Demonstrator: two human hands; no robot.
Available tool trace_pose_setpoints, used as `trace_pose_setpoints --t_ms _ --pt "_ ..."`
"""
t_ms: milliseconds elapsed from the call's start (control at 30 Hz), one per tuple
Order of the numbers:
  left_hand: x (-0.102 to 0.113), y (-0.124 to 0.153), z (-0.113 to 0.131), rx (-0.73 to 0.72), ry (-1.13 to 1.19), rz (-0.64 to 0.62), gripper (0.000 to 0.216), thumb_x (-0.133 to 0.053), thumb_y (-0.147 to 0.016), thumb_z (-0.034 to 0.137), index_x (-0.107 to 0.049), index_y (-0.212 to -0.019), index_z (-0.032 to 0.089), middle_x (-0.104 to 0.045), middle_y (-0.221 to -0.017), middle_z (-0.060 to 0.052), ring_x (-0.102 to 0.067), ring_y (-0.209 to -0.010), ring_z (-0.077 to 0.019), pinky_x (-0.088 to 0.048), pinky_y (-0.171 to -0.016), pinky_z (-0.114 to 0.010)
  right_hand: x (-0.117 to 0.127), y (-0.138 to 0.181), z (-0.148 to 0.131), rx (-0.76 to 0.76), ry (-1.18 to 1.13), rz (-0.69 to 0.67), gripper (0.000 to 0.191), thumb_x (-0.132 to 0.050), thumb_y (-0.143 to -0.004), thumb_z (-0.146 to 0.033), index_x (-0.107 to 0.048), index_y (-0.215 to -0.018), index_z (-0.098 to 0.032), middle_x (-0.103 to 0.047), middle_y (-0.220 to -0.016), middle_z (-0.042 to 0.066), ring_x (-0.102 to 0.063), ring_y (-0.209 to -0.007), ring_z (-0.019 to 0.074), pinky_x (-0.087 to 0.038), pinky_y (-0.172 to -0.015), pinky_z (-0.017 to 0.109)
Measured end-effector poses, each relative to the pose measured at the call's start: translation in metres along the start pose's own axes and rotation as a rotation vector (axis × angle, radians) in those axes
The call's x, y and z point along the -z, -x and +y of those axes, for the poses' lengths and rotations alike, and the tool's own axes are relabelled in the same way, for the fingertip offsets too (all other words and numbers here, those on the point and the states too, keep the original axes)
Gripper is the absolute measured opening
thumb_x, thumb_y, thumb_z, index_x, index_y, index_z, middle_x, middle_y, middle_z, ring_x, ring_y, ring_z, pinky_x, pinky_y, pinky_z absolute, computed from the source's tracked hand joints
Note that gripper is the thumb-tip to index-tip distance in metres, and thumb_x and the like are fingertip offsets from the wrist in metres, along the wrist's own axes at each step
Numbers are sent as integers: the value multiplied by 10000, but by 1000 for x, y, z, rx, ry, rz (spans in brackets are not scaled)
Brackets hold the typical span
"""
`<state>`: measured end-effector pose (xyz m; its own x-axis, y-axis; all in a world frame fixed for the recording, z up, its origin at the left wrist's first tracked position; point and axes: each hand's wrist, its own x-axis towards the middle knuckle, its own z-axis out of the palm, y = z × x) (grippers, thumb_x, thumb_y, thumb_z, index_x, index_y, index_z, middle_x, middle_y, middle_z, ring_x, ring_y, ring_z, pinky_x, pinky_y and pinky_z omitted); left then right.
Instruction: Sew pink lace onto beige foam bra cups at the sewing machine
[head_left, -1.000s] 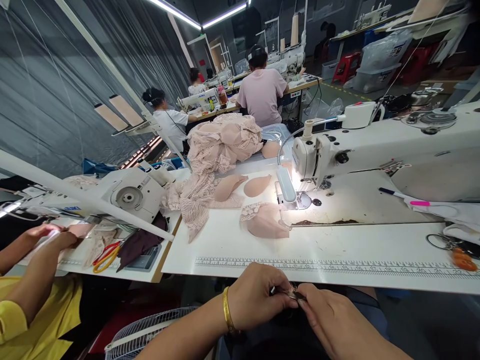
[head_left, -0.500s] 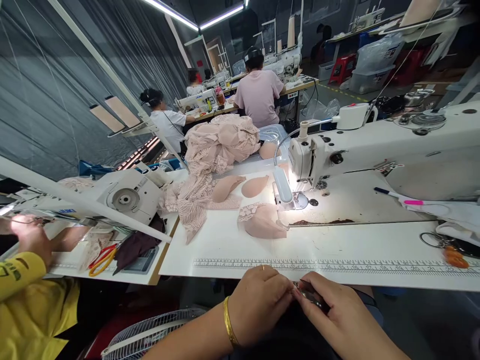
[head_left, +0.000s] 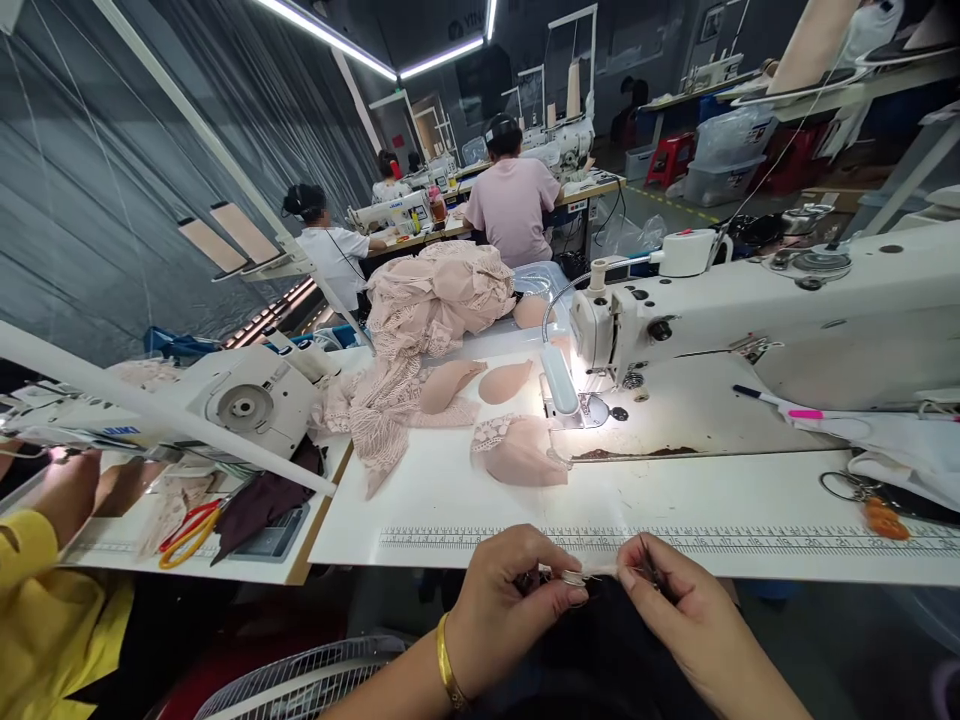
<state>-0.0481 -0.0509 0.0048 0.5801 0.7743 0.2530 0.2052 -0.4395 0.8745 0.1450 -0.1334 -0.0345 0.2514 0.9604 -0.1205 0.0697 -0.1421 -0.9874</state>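
Note:
My left hand (head_left: 510,600), with a gold bangle on the wrist, and my right hand (head_left: 679,610) are held close together just below the front edge of the white sewing table (head_left: 675,500). Both pinch a small pale strip (head_left: 592,572) stretched between the fingertips, over dark fabric in my lap. The strip is too small to name. A pink bra cup with lace (head_left: 521,450) lies on the table ahead, near the lit needle of the white sewing machine (head_left: 750,310).
Lace fabric pile (head_left: 442,290) and loose cups (head_left: 480,380) lie at the back left. Scissors with an orange handle (head_left: 870,505) sit far right. A co-worker in a yellow sleeve (head_left: 45,600) works at the left machine (head_left: 247,400). Other people sit further back. A fan grille (head_left: 300,680) is below.
My hands have drawn slightly apart, and a pale strip now shows stretched between them. The co-worker's hand on the left has shifted.

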Motion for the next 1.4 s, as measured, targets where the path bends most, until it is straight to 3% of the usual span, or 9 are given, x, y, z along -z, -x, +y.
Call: trace_pose_setpoints --t_ms 300,400,500,567,767,1067,1167,1267,1400 --pt "-5 3 2 65 46 -11 85 -821 -848 262 -790 -876 188 -716 -705 -3 -523 -571 -81 -420 -576 -182 -1 2 -22 15 -57 -288 394 -559 -980 -609 -601 -865 -234 -484 -771 -44 -450 -721 147 -427 -680 240" --pt "-4 2 1 97 77 -5 112 -826 -844 277 -791 -907 192 -708 -710 2 -499 -561 -80 -416 -563 -185 -3 0 -20 20 -3 -211 386 -554 -990 -573 -559 -803 -235 -493 -757 -47 -477 -710 142 -444 -670 230" --pt "-3 0 -4 85 47 25 95 -815 -846 241 -782 -923 195 -719 -771 -5 -516 -585 -85 -437 -582 -189 -2 0 -17 66 122 -57 304 -559 -984 -557 -599 -1018 -258 -639 -885 -18 -613 -806 174 -503 -719 252" --pt "-4 -1 -7 24 -29 56 91 -788 -850 179 -773 -937 197 -732 -820 -14 -561 -624 -95 -461 -608 -192 1 1 -15 176 272 -40 293 -522 -1017 -513 -558 -1183 -274 -703 -945 -2 -691 -851 188 -534 -717 260" --pt "-4 -6 -10 -218 -225 109 184 -702 -880 84 -730 -1014 207 -731 -870 -25 -660 -733 -122 -520 -664 -194 8 0 -15 714 693 -44 187 -419 -1082 -296 -513 -1243 -302 -769 -981 -14 -764 -784 157 -573 -654 238" --pt "-2 -4 -12 -425 -446 133 243 -638 -906 66 -712 -1101 190 -757 -897 -61 -690 -779 -172 -571 -709 -265 7 -7 -26 814 991 -82 147 -402 -1044 -183 -524 -1019 -259 -639 -721 -30 -647 -530 194 -473 -490 316" --pt "-4 -4 -12 -323 -351 124 153 -694 -894 103 -736 -1021 177 -753 -848 -55 -692 -760 -161 -563 -716 -250 2 -6 -14 838 989 6 158 -405 -1050 -173 -548 -1083 -232 -649 -746 -7 -654 -568 194 -474 -535 317" --pt "-3 -5 -10 -94 -151 57 27 -767 -877 197 -760 -885 173 -735 -758 -33 -634 -651 -126 -512 -643 -218 -7 -5 4 878 885 109 179 -436 -1059 -183 -541 -1204 -182 -694 -819 44 -684 -642 199 -519 -599 315" --pt "0 -8 -8 212 146 -16 234 -855 -803 378 -776 -787 158 -718 -721 -41 -556 -618 -114 -444 -599 -222 -19 -3 14 837 654 93 163 -437 -1077 -201 -521 -1217 -199 -715 -882 50 -707 -716 173 -572 -662 271"
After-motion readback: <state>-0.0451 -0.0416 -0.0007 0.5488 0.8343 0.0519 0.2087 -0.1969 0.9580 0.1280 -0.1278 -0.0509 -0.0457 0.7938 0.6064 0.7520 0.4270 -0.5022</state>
